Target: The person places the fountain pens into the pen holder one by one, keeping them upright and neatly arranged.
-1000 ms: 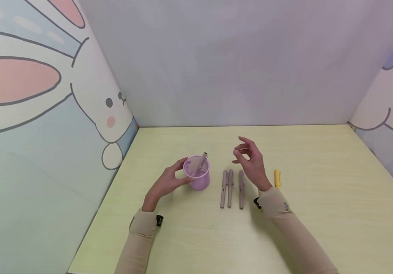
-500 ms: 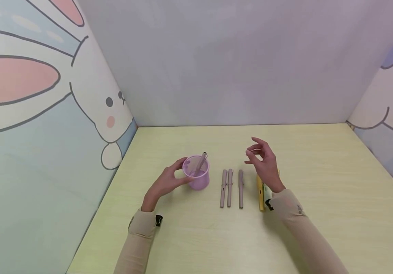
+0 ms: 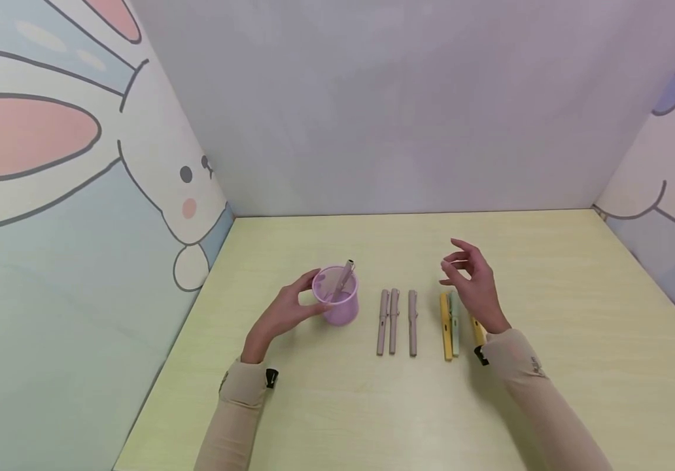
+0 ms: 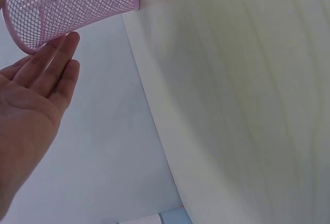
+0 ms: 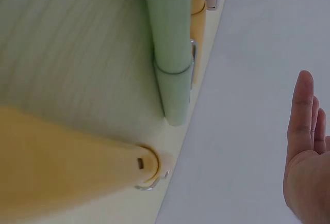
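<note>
My left hand (image 3: 283, 315) holds the purple-pink mesh pen cup (image 3: 342, 313) near its rim, thumb on the near side and fingers on the far side. One greyish-mauve pen (image 3: 343, 280) leans inside the upright cup. In the left wrist view, fingers (image 4: 66, 74) reach up to the cup's mesh wall (image 4: 85, 2). My right hand (image 3: 477, 288) hovers with nothing in it, fingers loosely bent, over the right-hand pens. Below it lie a yellow pen (image 3: 446, 327), a light green pen (image 3: 454, 330) and another yellow pen (image 3: 477, 331) partly hidden by the hand and wrist.
Three mauve pens, a left one (image 3: 382, 324), a middle one (image 3: 394, 322) and a right one (image 3: 413, 324), lie side by side between the cup and the yellow pen. Walls with cartoon drawings (image 3: 155, 157) border the pale wooden table (image 3: 326, 418).
My right hand has moved to the right, from above the mauve pens to above the yellow and green ones, uncovering a yellow and a green pen. The left hand stays on the cup.
</note>
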A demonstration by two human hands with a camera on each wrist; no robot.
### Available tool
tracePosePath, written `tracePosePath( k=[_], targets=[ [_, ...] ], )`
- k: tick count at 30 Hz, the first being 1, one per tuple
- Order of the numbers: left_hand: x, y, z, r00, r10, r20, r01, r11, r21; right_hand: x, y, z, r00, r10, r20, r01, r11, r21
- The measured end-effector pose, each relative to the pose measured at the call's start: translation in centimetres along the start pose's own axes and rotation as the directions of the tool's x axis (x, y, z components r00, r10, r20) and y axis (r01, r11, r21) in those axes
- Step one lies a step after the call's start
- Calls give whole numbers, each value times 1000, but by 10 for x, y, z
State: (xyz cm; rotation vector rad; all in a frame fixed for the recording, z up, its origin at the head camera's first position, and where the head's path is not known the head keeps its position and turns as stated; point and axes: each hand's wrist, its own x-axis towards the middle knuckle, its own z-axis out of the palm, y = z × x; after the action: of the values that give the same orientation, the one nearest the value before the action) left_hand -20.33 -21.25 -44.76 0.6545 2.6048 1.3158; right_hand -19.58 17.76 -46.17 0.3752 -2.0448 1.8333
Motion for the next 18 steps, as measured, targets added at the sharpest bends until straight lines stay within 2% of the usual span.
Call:
tracePosePath(
  k=[10, 18],
  targets=[
    [1, -1, 1, 1000, -4, 6, 4, 1000, -7, -6, 5, -14, 999, 44, -7, -44, 998, -45],
    [1, 0, 0, 1000, -17, 12, 17, 1000, 0, -9, 0, -24, 998, 65, -3, -65, 994, -89]
  ],
)
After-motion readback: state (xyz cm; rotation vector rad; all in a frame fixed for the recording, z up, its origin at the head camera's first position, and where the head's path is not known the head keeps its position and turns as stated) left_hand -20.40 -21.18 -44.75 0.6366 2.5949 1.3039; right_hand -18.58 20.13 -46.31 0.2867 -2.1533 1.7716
